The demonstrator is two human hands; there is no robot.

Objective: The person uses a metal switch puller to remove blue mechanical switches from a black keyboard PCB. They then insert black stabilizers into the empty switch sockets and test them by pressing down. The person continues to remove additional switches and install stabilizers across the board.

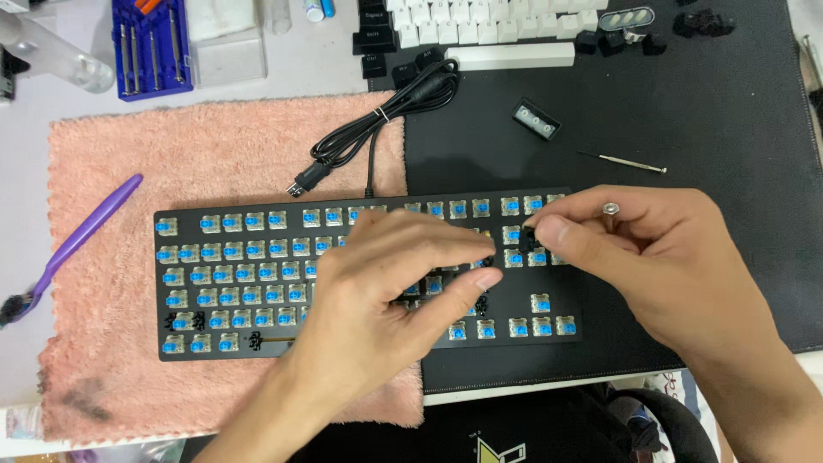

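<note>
Keyboard (257, 283), black and stripped of its caps so the blue-stemmed switches show, lies under both hands, its left part on a pink towel (214, 146) and its right part on a black desk mat (686, 129). The left hand (386, 291) rests palm-down over the middle rows, fingers held together and stretched rightward, the fingertips touching the board near a small black part. The right hand (660, 257) comes in from the right, thumb and forefinger pinching a small black piece (527, 237) just above the switches near the board's right cluster; a small metal bit sits on top of its fingers. Beyond the left hand, a coiled black cable (386, 120) runs off the board's far edge. Beyond the right hand lie a thin screwdriver (621, 161), a small black stabiliser housing (537, 118), and farther off white and black keycaps (480, 30). Well left of the left hand rests a purple brush (77, 240), and beyond it a blue screwdriver set (152, 47).
</note>
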